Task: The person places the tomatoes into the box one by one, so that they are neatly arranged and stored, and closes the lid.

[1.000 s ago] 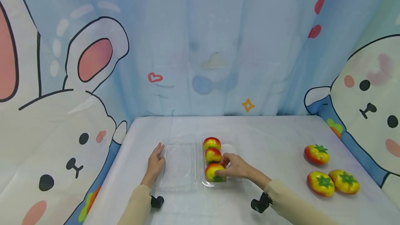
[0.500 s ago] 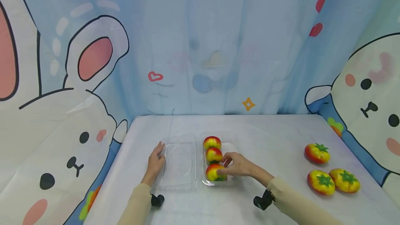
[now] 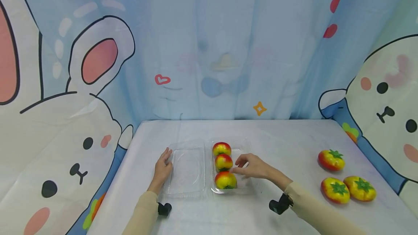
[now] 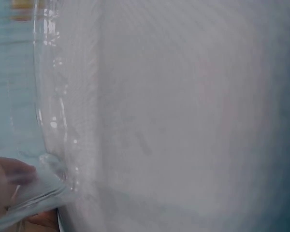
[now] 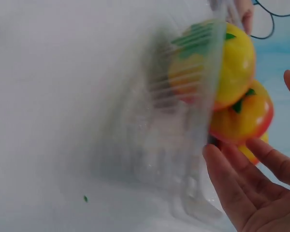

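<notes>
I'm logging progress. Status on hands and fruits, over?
Left hand at edge of lid; right hand by fruits, gripping none. Three in tray, three on table. Nothing visibly blocking.

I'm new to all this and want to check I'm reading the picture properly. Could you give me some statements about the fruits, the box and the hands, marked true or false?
1. Three red-and-yellow fruits sit in a row in the clear container. True.
2. The lid is closed over them. False: it lies open to the container's left.
3. The right hand is carrying a fruit. False: its fingers hold nothing.
4. The left hand is at the lid's left edge. True.
5. Three loose fruits lie on the table, right of the container. True.
6. Those loose fruits all touch one another. False: the farthest one lies apart.
</notes>
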The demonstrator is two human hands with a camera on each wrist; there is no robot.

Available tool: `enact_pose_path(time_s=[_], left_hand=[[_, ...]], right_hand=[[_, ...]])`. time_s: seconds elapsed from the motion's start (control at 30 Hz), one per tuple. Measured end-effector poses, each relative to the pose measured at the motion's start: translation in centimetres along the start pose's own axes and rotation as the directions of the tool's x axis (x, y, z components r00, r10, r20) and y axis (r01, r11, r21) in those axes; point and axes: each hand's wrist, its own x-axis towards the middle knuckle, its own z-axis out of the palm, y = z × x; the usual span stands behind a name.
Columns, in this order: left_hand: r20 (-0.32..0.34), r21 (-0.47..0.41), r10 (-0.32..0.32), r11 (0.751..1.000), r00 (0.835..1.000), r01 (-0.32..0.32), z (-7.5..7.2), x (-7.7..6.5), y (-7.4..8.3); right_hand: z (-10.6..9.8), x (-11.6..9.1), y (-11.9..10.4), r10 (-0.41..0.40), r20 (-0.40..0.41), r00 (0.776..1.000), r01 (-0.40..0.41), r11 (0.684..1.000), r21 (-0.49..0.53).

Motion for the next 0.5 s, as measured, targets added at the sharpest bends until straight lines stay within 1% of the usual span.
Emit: enact_pose_path(time_s=[0.1,0.23,0.37,0.5], left_hand=[[0.001,0.005,-0.003,1.0,1.0,0.003,0.0,0.0,0.0],[0.005,0.002,0.0,1.0,1.0,0.0,-0.1,-0.1,0.2],[-0.001,0.002,0.016,1.0,1.0,-0.016,-0.2,-0.1,0.3],[-0.012,0.005,0.01,1.0,1.0,-0.01,-0.3,-0.1,0.4]], right_hand=[[-1.7,-0.1,0.1,-0.014,-0.008,1.0,0.014,0.999,0.034],[-4.9,-0.4,0.7,-0.029,-0.061,0.998,0.031,0.999,0.045],[-8.8,-1.0,2.1,-0.036,-0.14,0.99,0.033,0.999,-0.022],[-12.9,-2.1,4.6,0.005,-0.207,0.978,-0.027,0.994,-0.108]])
